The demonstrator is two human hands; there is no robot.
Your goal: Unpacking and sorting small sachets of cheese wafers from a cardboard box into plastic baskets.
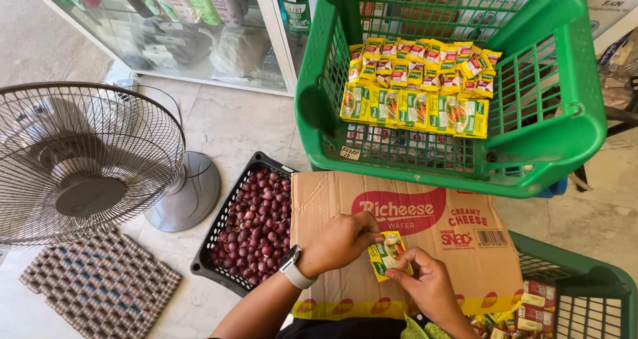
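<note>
While sachets fill the green basket, both hands pinch one yellow packet.

The sachet was yellow and green, like the sachet rows in the green basket. The crate was black, its shallots purple-red. The carton was brown with a red patch; the mat was grey, woven.
</note>
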